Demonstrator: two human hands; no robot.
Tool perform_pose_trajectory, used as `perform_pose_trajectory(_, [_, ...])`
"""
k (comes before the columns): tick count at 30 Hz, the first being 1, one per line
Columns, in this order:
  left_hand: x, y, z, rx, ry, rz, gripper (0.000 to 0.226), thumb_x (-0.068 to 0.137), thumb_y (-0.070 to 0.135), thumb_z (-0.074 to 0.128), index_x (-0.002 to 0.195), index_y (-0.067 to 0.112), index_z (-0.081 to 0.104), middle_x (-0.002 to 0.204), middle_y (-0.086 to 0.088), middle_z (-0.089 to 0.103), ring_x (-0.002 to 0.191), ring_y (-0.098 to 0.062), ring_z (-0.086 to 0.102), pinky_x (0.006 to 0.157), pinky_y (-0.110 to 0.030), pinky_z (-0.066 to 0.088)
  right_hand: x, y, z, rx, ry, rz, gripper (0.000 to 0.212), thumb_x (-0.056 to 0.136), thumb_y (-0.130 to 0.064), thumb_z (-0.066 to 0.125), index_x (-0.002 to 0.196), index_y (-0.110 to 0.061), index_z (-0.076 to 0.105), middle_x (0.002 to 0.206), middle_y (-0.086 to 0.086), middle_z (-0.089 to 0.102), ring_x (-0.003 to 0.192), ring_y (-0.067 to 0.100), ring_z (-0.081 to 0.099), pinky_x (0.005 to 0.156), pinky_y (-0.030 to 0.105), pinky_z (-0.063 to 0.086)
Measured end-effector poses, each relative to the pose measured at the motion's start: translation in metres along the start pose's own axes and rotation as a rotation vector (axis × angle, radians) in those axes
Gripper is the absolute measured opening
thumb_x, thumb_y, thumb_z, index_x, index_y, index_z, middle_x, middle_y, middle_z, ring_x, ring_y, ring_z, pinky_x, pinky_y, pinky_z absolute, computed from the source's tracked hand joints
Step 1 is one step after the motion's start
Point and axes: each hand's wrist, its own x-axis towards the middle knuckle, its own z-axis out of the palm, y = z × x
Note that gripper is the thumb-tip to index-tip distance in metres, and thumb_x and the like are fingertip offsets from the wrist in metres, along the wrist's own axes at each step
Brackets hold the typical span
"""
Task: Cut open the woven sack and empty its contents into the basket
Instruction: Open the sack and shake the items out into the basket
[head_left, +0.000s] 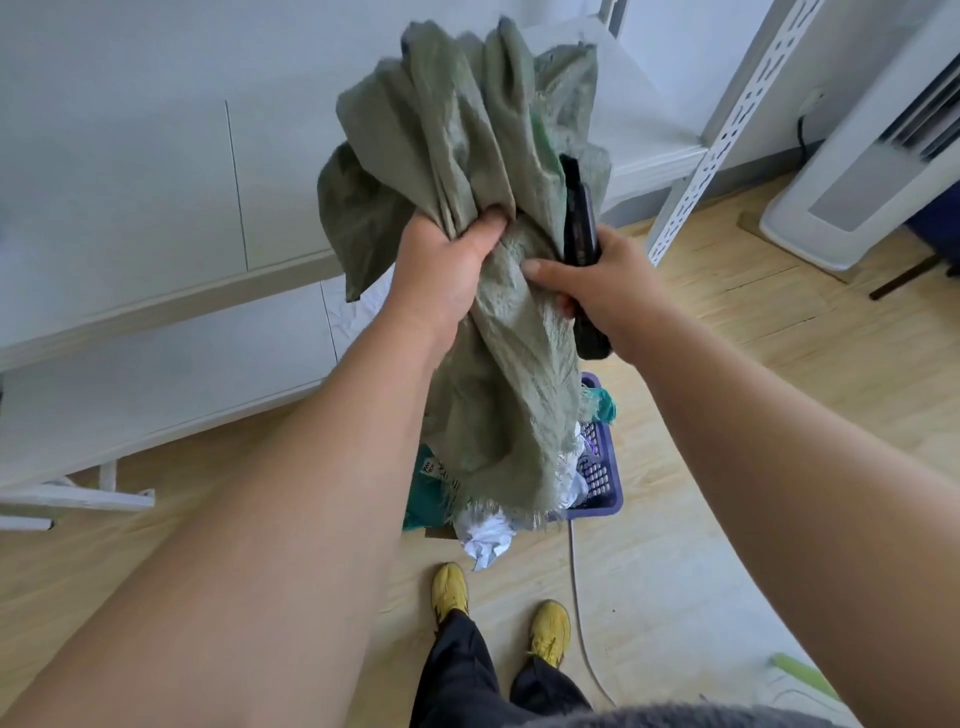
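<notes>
The green woven sack (467, 234) is held upside down over the blue basket (602, 467), gripped by the left hand (447, 260) and by the right hand (597, 280), which also clasps a black cutter (579, 218); packages are seen spilled below, so emptying is judged nearly done

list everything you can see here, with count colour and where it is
olive-green woven sack: one, held up, frayed open end hanging over the basket
black utility knife: one, in the right hand, against the sack
purple plastic lattice basket: one, on the floor under the sack
crumpled white packets: several, at the basket's near edge
teal bag: one, left of the packets
white slotted shelf post: one, upper right
white floor-standing unit: one, far right
yellow shoes: two, bottom centre
left hand: gripping the sack
right hand: holding knife and sack
</notes>
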Motion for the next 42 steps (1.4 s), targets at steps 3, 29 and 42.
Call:
perform_pose_trajectory(3, [0.006, 0.003, 0.000, -0.007, -0.013, 0.007, 0.047, 0.078, 0.027, 0.071, 0.122, 0.015, 0.063, 0.114, 0.001, 0.072, 0.107, -0.017, 0.068, 0.097, -0.043, 0.053, 0.004, -0.005, 0.000, 0.018, -0.022, -0.021, 0.031, 0.076, -0.017, 0.083, 0.092, -0.009, 0.058, 0.066, 0.006, 0.056, 0.053, 0.016, 0.051, 0.056, 0.030, 0.050])
perform_pose_trajectory(29, [-0.057, -0.075, -0.022, 0.376, -0.154, -0.244, 0.042, 0.077, 0.033, 0.081, 0.114, 0.024, 0.064, 0.107, 0.009, 0.070, 0.101, -0.008, 0.061, 0.087, -0.024, 0.045, -0.001, 0.014, 0.015, -0.216, 0.098, 0.007, 0.022, 0.079, -0.027, 0.075, 0.073, -0.020, 0.055, 0.068, 0.007, 0.060, 0.061, 0.024, 0.055, 0.064, 0.038, 0.050])
perform_pose_trajectory(42, [-0.049, -0.059, -0.031, 0.331, 0.241, -0.100, 0.023, 0.093, 0.015, 0.062, 0.115, 0.008, 0.064, 0.100, 0.003, 0.062, 0.097, -0.019, 0.057, 0.085, -0.027, 0.043, -0.009, 0.013, 0.010, -0.133, 0.103, -0.018, 0.028, 0.080, -0.020, 0.077, 0.071, -0.016, 0.051, 0.059, 0.005, 0.053, 0.049, 0.018, 0.047, 0.055, 0.031, 0.043])
